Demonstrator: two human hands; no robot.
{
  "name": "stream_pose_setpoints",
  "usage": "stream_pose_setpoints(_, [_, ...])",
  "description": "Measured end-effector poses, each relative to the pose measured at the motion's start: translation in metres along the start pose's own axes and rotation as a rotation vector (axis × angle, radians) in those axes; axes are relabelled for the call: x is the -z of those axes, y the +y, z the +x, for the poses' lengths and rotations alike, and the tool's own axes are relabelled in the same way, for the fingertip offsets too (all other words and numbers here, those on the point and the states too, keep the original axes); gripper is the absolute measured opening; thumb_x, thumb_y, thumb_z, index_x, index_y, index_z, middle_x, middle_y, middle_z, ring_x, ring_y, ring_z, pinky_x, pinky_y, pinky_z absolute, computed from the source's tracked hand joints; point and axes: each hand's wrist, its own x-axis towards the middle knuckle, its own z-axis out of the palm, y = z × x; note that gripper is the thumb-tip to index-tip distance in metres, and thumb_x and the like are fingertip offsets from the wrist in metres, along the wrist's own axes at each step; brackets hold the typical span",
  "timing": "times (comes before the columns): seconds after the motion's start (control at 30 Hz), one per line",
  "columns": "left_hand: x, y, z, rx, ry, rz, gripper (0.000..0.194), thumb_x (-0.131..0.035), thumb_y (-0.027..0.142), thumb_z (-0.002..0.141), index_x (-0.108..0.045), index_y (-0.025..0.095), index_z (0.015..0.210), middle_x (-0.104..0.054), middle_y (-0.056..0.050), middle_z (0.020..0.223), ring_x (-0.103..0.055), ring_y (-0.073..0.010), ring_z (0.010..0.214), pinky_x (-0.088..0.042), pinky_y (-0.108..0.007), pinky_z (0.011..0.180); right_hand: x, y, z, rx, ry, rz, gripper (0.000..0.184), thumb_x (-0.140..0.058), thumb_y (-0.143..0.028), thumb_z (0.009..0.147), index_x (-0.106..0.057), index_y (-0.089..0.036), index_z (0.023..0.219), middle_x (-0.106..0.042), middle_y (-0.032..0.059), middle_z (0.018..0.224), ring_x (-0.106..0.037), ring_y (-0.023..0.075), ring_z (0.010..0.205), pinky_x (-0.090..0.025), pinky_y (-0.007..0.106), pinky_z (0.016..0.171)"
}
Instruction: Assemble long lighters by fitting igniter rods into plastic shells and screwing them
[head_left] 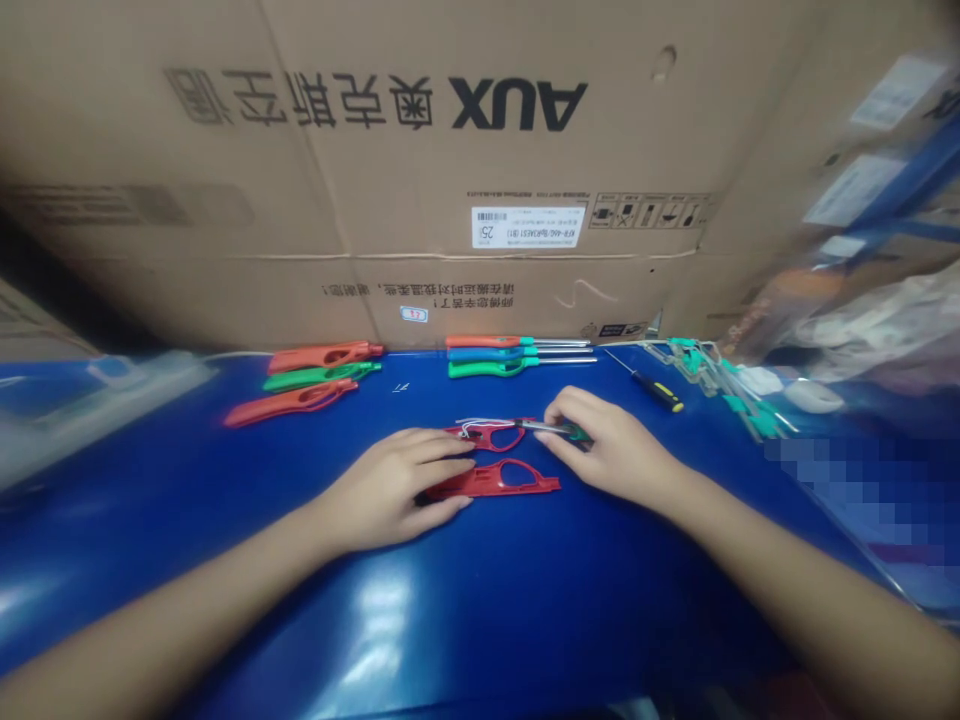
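Two red plastic lighter casing halves lie on the blue table, a near one [495, 481] and a far one [495, 437]. My left hand [409, 485] covers their left ends, its thumb and fingers gripping the near half and its upper fingers touching the far one. A thin metal lighter tube [547, 428] is pinched between the thumb and fingers of my right hand [611, 445], above the far half's right end. Some green shows at the tube's right end, partly hidden by those fingers. White wires [484, 422] loop over the far half toward my left fingertips.
Assembled long-nosed lighters [487, 369] lie at the back centre. Red and green lighter handles [322, 378] sit at back left. A yellow-black screwdriver [656, 388] and metal tubes with green parts [750, 405] lie right. A large cardboard box [360, 210] stands behind the table.
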Motion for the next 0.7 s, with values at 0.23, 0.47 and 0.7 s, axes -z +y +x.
stream_pose_setpoints(0.23, [0.010, 0.014, 0.004, -0.013, 0.369, -0.062, 0.019, -0.072, 0.017, 0.086, -0.069, 0.020, 0.105, -0.075, -0.005, 0.096, -0.067, -0.0188, 0.088, -0.054, -0.034, 0.082, 0.008, -0.007, -0.003, 0.086, 0.016, 0.045, 0.008, -0.056, -0.029, 0.098, -0.057, -0.022, 0.095, -0.062, 0.0049, 0.098, -0.060, 0.0161, 0.081, -0.048, 0.028, 0.073])
stream_pose_setpoints(0.47, [0.015, 0.042, 0.006, 0.093, 0.451, -0.056, 0.030, -0.077, 0.024, 0.086, -0.068, 0.025, 0.115, -0.073, -0.005, 0.106, -0.063, -0.0226, 0.100, -0.051, -0.040, 0.090, 0.002, -0.038, -0.013, 0.132, -0.034, 0.044, 0.007, -0.054, -0.028, 0.097, -0.058, -0.022, 0.099, -0.063, 0.0056, 0.102, -0.062, 0.0165, 0.081, -0.050, 0.028, 0.069])
stream_pose_setpoints(0.7, [0.013, 0.042, 0.005, 0.047, 0.416, -0.084, 0.021, -0.075, 0.019, 0.088, -0.072, 0.025, 0.108, -0.076, -0.001, 0.101, -0.064, -0.0197, 0.098, -0.048, -0.038, 0.088, -0.005, -0.045, -0.014, 0.214, -0.050, 0.134, 0.015, -0.051, -0.024, 0.100, -0.062, -0.020, 0.109, -0.064, 0.0066, 0.104, -0.062, 0.0161, 0.087, -0.052, 0.028, 0.072])
